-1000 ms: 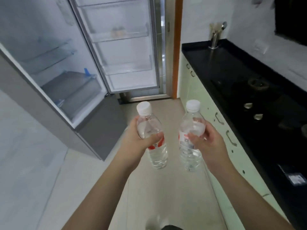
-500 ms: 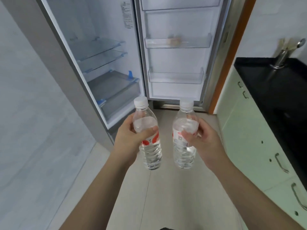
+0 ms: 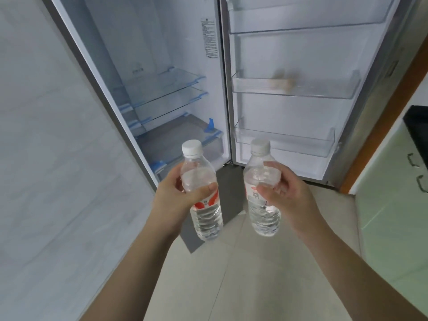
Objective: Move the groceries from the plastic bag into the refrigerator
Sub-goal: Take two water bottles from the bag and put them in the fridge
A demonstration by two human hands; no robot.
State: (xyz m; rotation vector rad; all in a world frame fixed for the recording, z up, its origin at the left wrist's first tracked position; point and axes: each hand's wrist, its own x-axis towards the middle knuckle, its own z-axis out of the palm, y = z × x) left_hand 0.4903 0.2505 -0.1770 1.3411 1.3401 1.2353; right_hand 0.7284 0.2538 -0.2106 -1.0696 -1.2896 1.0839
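- Far left, a pale marbled wall runs alongside us, well clear of our fingers.
- Past our left fingertips stands the open refrigerator, its glass shelves stacked above a crisper drawer with blue trim.
- Our left hand has its fingers curled tight round the left bottle, thumb pressed across the front just above the red label; the white cap sticks up above the fingers and the ribbed base hangs below them. The bottle is upright, in the air, in front of the fridge's lower edge.
- Just beside it, not touching, we hold the right bottle upright too, and our right hand wraps it from the right, thumb and fingers clamped at the shoulder and label.
- Beyond these right fingers is the open fridge door, its clear door bins in a column; something pale and blurred lies in the middle bin, and we cannot tell what.
- Out to the right of the right hand, green cabinets sit under a black countertop.
- Beneath both hands, beige floor tiles.
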